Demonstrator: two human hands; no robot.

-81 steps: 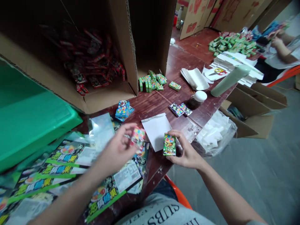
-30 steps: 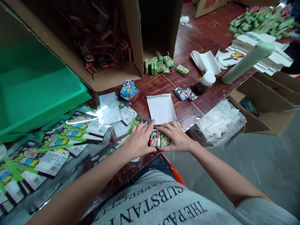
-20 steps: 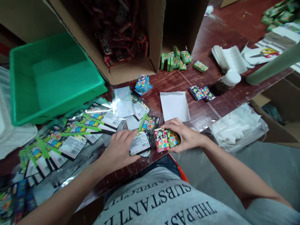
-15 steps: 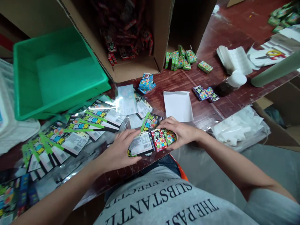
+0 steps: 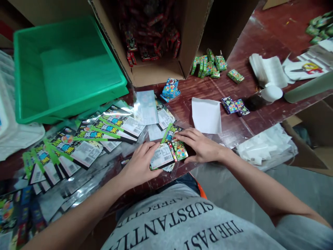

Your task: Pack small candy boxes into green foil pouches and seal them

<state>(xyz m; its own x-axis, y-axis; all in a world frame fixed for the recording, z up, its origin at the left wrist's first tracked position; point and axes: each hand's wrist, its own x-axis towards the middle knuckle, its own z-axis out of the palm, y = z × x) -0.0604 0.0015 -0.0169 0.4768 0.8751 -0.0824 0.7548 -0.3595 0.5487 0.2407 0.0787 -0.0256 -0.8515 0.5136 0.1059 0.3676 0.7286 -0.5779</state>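
My left hand (image 5: 140, 166) grips a printed plastic pouch (image 5: 161, 157) by its left edge, barcode side up, just above the table's near edge. My right hand (image 5: 201, 147) is closed on small colourful candy boxes (image 5: 179, 149) and holds them against the pouch's right end. Part of the boxes is hidden behind the pouch. More printed pouches (image 5: 85, 146) lie fanned out to the left of my left hand. A white card (image 5: 206, 114) lies just beyond my right hand.
A green plastic bin (image 5: 65, 69) stands far left, with an open cardboard carton (image 5: 156, 41) of red packets beside it. Blue boxes (image 5: 170, 88), green boxes (image 5: 208, 64) and dark boxes (image 5: 234, 106) lie on the red-brown table. A bag of white pieces (image 5: 265, 147) hangs at the right edge. Scissors (image 5: 308, 67) lie far right.
My hands brought two small boxes together, then my left hand let go and took up a pouch. The boxes have moved left, partly behind the pouch.
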